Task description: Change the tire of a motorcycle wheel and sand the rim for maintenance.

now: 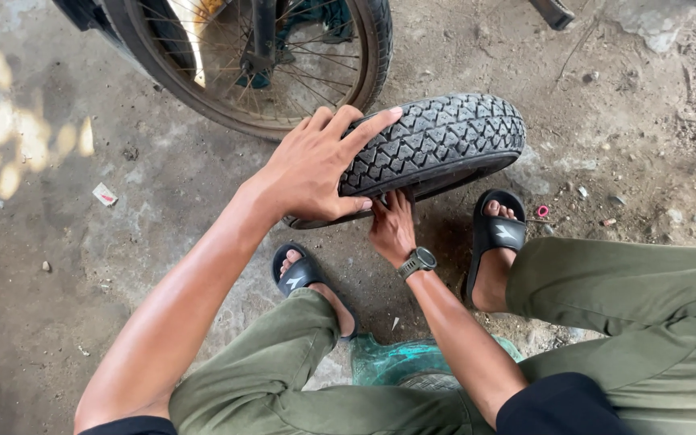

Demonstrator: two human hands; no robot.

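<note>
Floor: rough grey concrete floor [58, 322], dusty, with small stones and patches of sunlight at the left edge.
Scrap: a small white-and-red scrap [105, 194] lies on the floor, left of the arms.
Wheel: a spoked wheel [259, 60] stands at the top edge, behind the hands.
Left hand: the left hand [316, 169] lies palm-down over the tyre's left end, fingers spread across the tread, thumb hooked under the lower edge; it is grasping the tyre.
Left sandal: a black sandal [300, 275] rests on the floor below the tyre.
Tyre: a loose black tyre [437, 145] with a block tread stands on edge on the floor, centre of view, just in front of the wheel.
Right hand: the right hand [392, 228] sits under the tyre's lower rim, fingertips touching the inner edge; whether it grips cannot be told.
Watch: a dark watch [418, 262] on the right wrist.
Right sandal: a black sandal [497, 234] lies just right of the tyre.
Ring: a small red ring [541, 212] lies beside that sandal.
</note>
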